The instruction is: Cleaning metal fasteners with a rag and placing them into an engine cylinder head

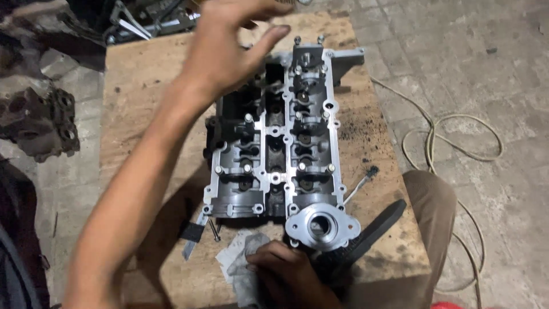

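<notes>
Cylinder head (274,143) sits in the middle of the wooden worktop (143,103), aluminium, bolts standing up. Left hand (229,40) hovers over its far end, fingers spread, gripping nothing. Right hand (286,274) is down at the near edge, curled on a grey rag (243,257), just beside the round flange (321,226). Pale cable (452,143) loops across the floor.

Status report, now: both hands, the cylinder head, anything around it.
Left hand open, raised over cylinder head, holding nothing. Right hand rests on grey rag at the head's near end. Black bar, brush, cable lie alongside.
</notes>
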